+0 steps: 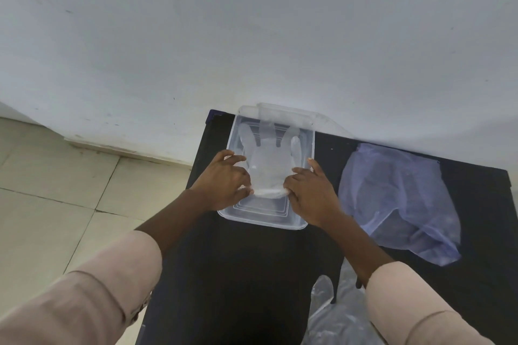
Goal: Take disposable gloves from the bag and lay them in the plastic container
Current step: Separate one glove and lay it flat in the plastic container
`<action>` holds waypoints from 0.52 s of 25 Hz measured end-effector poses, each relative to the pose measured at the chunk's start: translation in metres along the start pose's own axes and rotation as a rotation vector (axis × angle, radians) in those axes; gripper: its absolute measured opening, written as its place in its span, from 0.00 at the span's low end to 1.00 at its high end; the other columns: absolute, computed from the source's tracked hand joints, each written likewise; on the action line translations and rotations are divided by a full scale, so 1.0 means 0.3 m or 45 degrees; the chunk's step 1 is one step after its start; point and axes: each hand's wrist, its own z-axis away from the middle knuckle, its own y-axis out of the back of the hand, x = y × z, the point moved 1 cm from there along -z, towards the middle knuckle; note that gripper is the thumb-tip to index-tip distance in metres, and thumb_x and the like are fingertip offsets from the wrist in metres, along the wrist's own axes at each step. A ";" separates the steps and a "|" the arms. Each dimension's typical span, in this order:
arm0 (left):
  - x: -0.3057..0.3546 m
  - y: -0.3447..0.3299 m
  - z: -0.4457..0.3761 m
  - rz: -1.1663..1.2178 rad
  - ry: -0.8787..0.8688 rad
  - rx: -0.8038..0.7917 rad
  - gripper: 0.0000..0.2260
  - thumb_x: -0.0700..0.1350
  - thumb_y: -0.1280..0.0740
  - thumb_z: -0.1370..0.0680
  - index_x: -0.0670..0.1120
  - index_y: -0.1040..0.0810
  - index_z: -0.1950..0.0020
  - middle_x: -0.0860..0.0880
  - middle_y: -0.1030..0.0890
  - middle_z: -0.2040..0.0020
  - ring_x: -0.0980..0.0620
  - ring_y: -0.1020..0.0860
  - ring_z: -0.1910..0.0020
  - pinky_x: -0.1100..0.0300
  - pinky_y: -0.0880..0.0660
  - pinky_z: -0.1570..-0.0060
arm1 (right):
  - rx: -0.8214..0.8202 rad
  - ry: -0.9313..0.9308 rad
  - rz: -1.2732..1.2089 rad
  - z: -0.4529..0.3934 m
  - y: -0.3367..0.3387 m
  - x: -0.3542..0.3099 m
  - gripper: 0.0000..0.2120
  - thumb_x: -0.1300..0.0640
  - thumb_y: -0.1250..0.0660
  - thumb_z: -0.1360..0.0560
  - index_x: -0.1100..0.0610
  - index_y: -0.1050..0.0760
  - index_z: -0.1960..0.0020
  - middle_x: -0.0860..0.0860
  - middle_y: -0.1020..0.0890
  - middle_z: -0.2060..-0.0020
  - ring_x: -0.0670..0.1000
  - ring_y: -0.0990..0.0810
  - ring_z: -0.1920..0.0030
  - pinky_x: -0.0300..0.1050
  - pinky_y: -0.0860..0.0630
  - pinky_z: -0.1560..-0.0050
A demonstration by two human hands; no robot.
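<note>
Nearest you, on the near side of the plastic container [307, 176], loose clear gloves [333, 316] lie heaped on the black table [238, 274] beside your right sleeve. Farther out, your left hand [224, 182] and right hand [311, 193] meet over the container's near half, each with thumb and fingertips closed in a pinch on the cuff of one disposable glove [265, 165], the other fingers splayed. That glove lies flat inside the container, fingers pointing to its far wall, so you appear to be at the laying-down step. To the container's right, well apart, the bluish bag [398, 199] lies slumped. Next, release both pinches without dragging the cuff back, then reach for another glove.
</note>
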 end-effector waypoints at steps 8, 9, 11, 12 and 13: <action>-0.025 0.008 0.000 -0.173 -0.156 -0.213 0.36 0.72 0.57 0.30 0.56 0.16 0.47 0.55 0.28 0.29 0.49 0.42 0.24 0.44 0.57 0.26 | -0.370 0.129 0.114 0.007 0.039 0.008 0.19 0.38 0.41 0.26 0.46 0.20 0.45 0.46 0.28 0.30 0.56 0.45 0.23 0.57 0.70 0.29; -0.024 0.008 0.001 -0.172 -0.148 -0.213 0.34 0.72 0.55 0.29 0.56 0.16 0.47 0.55 0.28 0.29 0.49 0.42 0.24 0.44 0.57 0.26 | -0.398 0.134 0.137 0.006 0.044 0.006 0.18 0.38 0.41 0.26 0.45 0.20 0.45 0.47 0.29 0.29 0.56 0.46 0.23 0.58 0.70 0.29; -0.023 0.008 0.002 -0.196 -0.145 -0.223 0.32 0.71 0.53 0.28 0.55 0.17 0.45 0.54 0.29 0.28 0.48 0.43 0.24 0.44 0.57 0.26 | -0.459 0.137 0.184 0.004 0.058 -0.001 0.17 0.40 0.42 0.25 0.45 0.21 0.43 0.47 0.31 0.28 0.56 0.48 0.23 0.60 0.69 0.28; -0.024 0.010 0.002 -0.210 -0.142 -0.243 0.32 0.71 0.53 0.28 0.55 0.17 0.44 0.54 0.29 0.27 0.48 0.44 0.24 0.44 0.57 0.26 | -0.496 0.131 0.201 0.000 0.069 -0.006 0.17 0.42 0.42 0.24 0.45 0.22 0.41 0.48 0.32 0.27 0.56 0.48 0.23 0.61 0.68 0.28; -0.022 0.016 0.000 -0.212 -0.137 -0.267 0.32 0.70 0.53 0.28 0.55 0.18 0.42 0.53 0.30 0.27 0.47 0.44 0.23 0.44 0.57 0.26 | -0.522 0.119 0.209 -0.001 0.082 -0.013 0.17 0.45 0.42 0.23 0.46 0.23 0.39 0.49 0.32 0.27 0.56 0.48 0.23 0.61 0.66 0.27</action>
